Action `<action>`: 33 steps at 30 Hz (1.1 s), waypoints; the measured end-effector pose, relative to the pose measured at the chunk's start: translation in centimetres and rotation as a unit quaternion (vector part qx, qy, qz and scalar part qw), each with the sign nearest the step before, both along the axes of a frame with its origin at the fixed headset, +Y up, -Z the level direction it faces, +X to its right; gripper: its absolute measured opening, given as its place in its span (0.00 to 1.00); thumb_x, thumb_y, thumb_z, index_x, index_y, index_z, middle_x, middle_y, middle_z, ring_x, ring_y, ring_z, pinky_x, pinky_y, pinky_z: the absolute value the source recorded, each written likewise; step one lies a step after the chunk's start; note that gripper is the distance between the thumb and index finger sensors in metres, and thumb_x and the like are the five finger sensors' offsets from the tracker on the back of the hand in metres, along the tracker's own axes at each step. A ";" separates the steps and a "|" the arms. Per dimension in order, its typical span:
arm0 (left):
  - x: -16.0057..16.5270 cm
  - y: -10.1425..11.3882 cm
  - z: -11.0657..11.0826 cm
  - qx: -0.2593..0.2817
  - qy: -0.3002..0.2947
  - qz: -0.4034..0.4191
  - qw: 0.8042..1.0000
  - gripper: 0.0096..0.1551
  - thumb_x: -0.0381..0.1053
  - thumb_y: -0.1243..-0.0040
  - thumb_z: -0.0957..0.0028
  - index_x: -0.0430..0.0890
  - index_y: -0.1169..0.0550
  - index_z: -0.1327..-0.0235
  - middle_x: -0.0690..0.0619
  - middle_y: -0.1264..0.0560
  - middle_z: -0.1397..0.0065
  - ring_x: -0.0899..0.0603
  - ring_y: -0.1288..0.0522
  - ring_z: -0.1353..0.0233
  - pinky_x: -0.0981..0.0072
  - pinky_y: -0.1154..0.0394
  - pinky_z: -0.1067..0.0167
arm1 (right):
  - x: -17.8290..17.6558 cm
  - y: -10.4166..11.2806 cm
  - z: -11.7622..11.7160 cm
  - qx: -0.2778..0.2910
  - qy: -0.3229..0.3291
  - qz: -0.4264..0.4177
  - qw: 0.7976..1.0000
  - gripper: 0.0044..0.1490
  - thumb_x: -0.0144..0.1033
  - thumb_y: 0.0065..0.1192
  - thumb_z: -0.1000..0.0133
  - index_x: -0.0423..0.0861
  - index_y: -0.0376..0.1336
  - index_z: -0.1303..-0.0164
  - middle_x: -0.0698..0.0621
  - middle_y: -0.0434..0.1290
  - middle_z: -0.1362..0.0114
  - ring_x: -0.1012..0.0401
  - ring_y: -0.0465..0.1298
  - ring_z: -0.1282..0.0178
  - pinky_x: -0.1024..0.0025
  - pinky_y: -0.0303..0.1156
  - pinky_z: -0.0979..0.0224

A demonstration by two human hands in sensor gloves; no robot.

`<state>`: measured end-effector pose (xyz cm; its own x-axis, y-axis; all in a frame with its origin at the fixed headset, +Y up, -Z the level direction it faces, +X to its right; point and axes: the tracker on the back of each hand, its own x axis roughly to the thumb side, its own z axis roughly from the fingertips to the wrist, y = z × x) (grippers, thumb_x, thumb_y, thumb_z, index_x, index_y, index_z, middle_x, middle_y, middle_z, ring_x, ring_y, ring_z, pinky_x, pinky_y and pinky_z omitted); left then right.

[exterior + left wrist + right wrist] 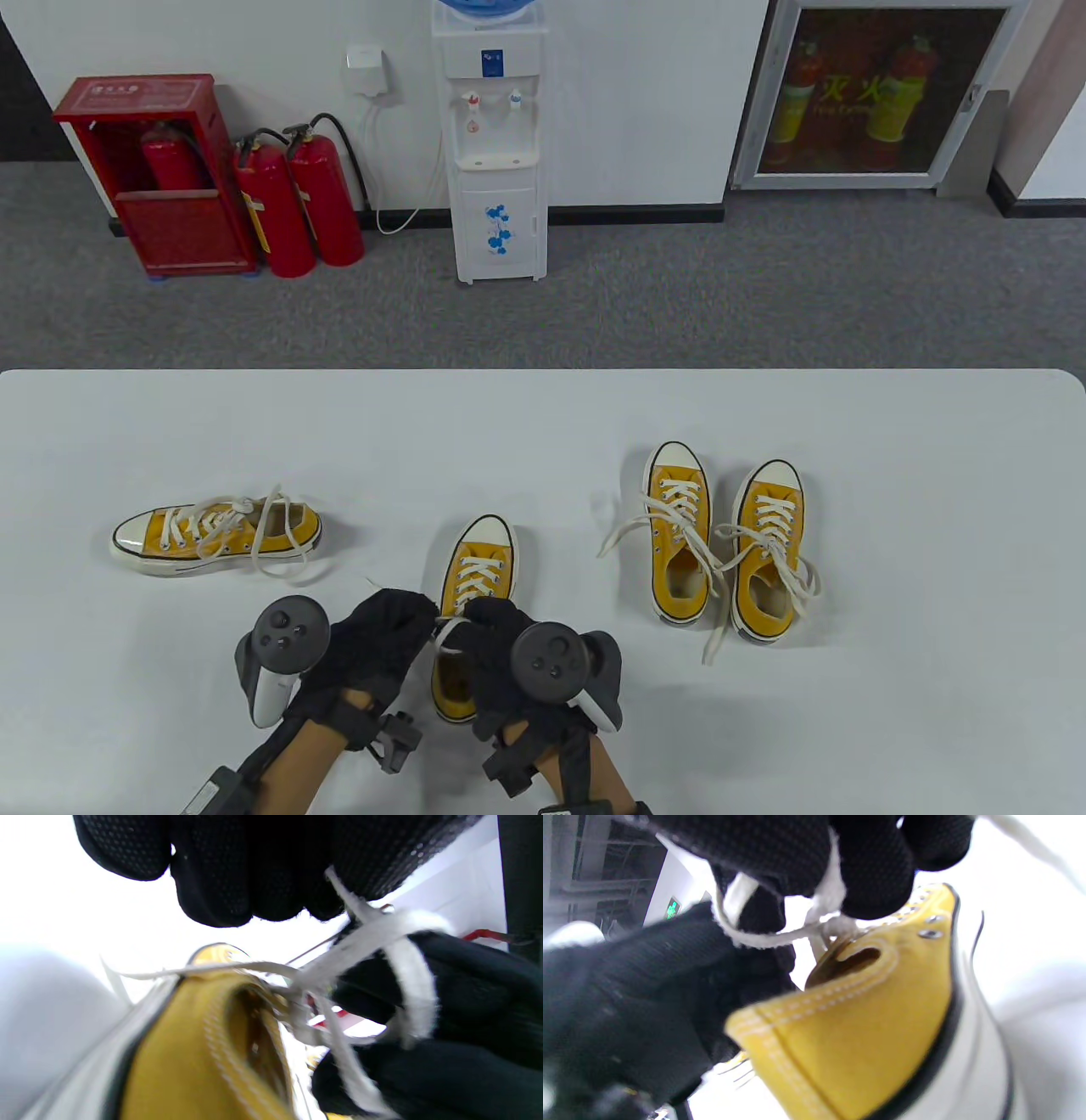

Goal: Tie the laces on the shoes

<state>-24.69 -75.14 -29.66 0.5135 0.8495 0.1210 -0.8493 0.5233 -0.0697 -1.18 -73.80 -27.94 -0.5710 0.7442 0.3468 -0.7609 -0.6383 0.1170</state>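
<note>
A yellow canvas sneaker (477,567) with a white toe cap stands upright at the near middle of the white table (543,424), toe pointing away. Both gloved hands meet over its opening. My left hand (386,632) pinches a white lace (360,906) with curled fingers (216,887). My right hand (496,641) has the lace (780,938) looped round its fingers (878,878) just above the top eyelets (929,933). The sneaker's heel collar (203,1052) fills the lower left wrist view; its yellow side (865,1018) fills the right wrist view.
Another yellow sneaker (216,535) lies on its side at the left with loose laces. A pair of yellow sneakers (725,543) stands at the right, laces trailing onto the table. Beyond the table are a water dispenser (496,144) and red fire extinguishers (297,204).
</note>
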 end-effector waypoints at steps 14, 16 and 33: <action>-5.0 -1.5 -1.3 -0.057 0.092 0.004 0.994 0.21 0.58 0.37 0.49 0.53 0.19 0.46 0.50 0.20 0.36 0.40 0.18 0.44 0.34 0.29 0.36 | 6.7 -1.1 -2.0 -0.066 -0.155 -0.120 0.978 0.26 0.23 0.63 0.51 0.47 0.74 0.42 0.48 0.63 0.25 0.55 0.76 0.50 0.44 0.64 0.29; -5.3 -1.8 -1.6 -0.069 0.087 0.000 0.994 0.20 0.58 0.37 0.48 0.53 0.19 0.46 0.50 0.20 0.35 0.40 0.18 0.43 0.34 0.29 0.36 | 7.6 -1.5 -2.2 -0.079 -0.181 -0.117 0.973 0.26 0.22 0.63 0.51 0.47 0.74 0.42 0.48 0.63 0.26 0.55 0.76 0.50 0.44 0.64 0.29; -5.4 -0.8 -1.4 -0.036 0.104 -0.086 0.990 0.22 0.58 0.37 0.48 0.54 0.19 0.43 0.50 0.21 0.32 0.39 0.19 0.39 0.33 0.30 0.34 | 8.8 -1.5 -2.3 -0.070 -0.208 -0.088 0.972 0.25 0.27 0.63 0.49 0.47 0.74 0.40 0.49 0.64 0.26 0.55 0.75 0.43 0.44 0.64 0.28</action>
